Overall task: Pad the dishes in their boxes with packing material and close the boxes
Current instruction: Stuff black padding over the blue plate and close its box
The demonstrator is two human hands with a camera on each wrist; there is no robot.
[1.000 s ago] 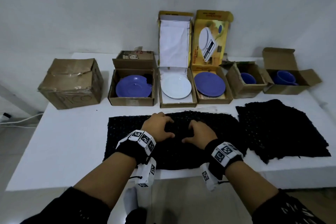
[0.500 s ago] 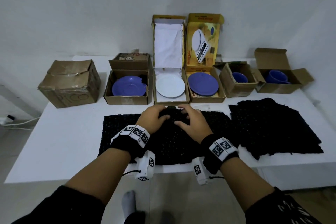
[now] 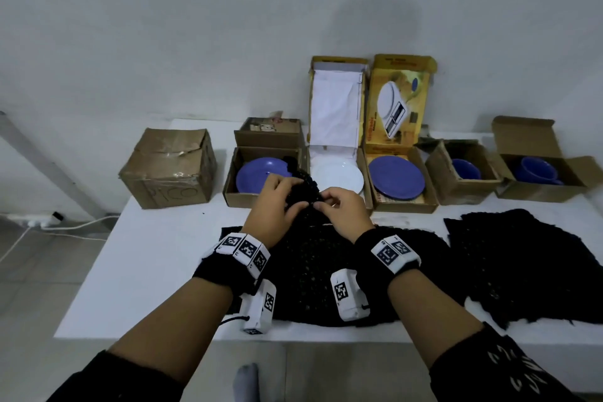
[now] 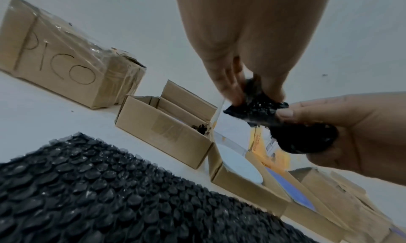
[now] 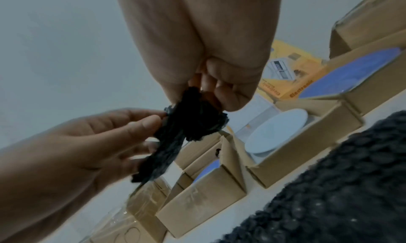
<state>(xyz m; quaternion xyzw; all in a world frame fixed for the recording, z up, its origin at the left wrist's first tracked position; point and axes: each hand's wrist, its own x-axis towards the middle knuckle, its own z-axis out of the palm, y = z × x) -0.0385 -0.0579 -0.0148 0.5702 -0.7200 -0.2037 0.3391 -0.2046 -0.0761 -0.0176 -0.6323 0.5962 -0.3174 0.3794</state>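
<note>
you are looking at six boxes, one taped shut (image 3: pixel 168 166) and five standing open, three plates, two blue (image 3: pixel 261 174) and one white (image 3: pixel 339 174), two blue cups (image 3: pixel 465 168), two dark bubble-wrap sheets lying flat (image 3: pixel 518 263), and your two hands (image 3: pixel 277 206).

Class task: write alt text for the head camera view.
Both hands, left hand and right hand, pinch a bunched black bubble wrap sheet above a white table, before open boxes holding plates and cups.
</note>
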